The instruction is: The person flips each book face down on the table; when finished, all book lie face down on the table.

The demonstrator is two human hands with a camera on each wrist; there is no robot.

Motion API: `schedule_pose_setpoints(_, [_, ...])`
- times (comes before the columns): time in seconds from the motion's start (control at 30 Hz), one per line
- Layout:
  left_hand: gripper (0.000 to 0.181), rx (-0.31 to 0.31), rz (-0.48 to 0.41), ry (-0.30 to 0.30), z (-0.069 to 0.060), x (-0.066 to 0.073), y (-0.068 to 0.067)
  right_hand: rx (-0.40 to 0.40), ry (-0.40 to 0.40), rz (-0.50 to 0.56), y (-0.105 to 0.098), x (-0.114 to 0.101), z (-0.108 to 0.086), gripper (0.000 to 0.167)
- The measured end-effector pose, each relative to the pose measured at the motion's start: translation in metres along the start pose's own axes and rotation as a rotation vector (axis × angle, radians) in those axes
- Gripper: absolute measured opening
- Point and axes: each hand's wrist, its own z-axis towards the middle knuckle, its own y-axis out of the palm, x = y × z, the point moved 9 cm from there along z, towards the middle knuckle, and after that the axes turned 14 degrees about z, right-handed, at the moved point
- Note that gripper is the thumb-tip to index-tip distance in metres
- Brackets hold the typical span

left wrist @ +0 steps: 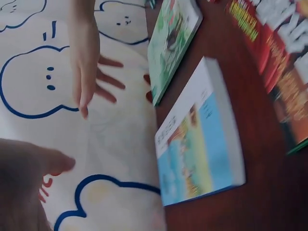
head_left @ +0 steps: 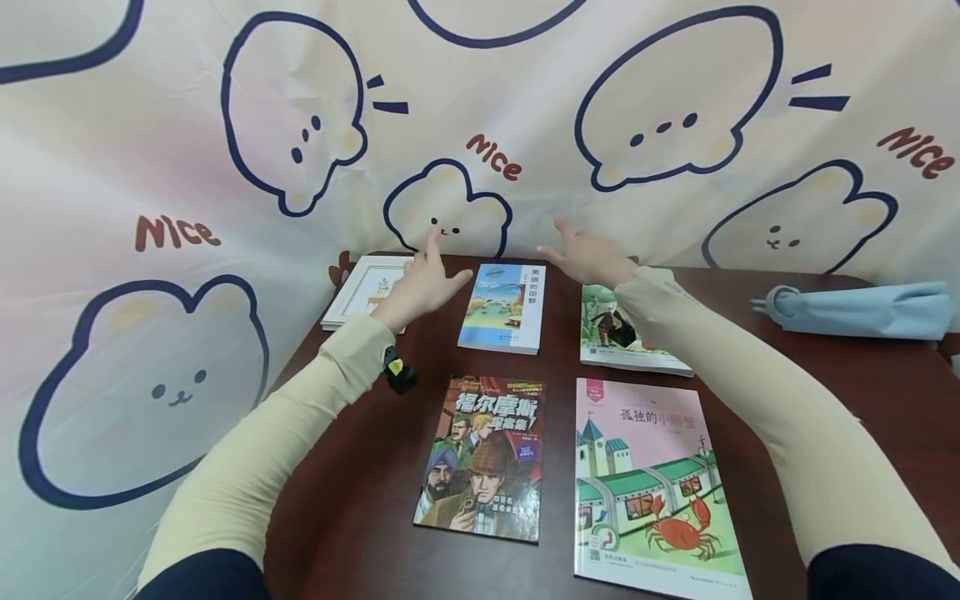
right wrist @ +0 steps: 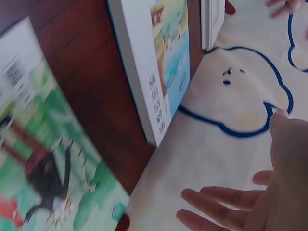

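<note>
In the head view my left hand (head_left: 425, 287) hovers, fingers extended, between a white-framed picture (head_left: 367, 290) and a blue-and-white book (head_left: 504, 307). My right hand (head_left: 588, 254) is raised past the other side of that book, with its fingers spread. Neither hand holds anything. Partly under the right forearm lies a green-covered book (head_left: 600, 329). Nearer me are a comic-style book (head_left: 483, 458) with a man in a brown cap and a pink-and-green book (head_left: 652, 483) with a red crab. The right wrist view shows the right hand (right wrist: 269, 187) apart from the books.
A dark brown table (head_left: 352, 492) carries all the books. At its right end lies a light blue folded pouch-like item (head_left: 862, 310). A white cloth (head_left: 540, 108) printed with cartoon bears hangs behind the table and along its left side.
</note>
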Motion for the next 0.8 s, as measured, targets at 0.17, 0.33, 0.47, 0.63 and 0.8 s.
schedule_pose_setpoints(0.17, [0.082,-0.157,0.114,-0.077,-0.013,-0.012,0.027,0.012,0.055,-0.04,0.017,-0.006,0.003,0.073])
schedule_pose_setpoints(0.33, [0.075,-0.248,0.212,-0.077,-0.021,-0.021,0.043,-0.002,0.064,-0.014,0.035,-0.011,0.009,0.07])
schedule_pose_setpoints(0.47, [0.065,-0.306,0.235,-0.073,-0.022,-0.022,0.054,-0.05,0.086,-0.011,0.046,-0.005,0.014,0.078])
schedule_pose_setpoints(0.63, [0.065,-0.367,0.261,-0.071,-0.018,-0.019,0.065,-0.093,0.101,-0.001,0.048,0.003,0.015,0.077])
schedule_pose_setpoints(0.8, [0.067,-0.352,0.246,-0.091,-0.014,-0.021,0.068,-0.09,0.124,0.013,0.049,0.013,0.018,0.077])
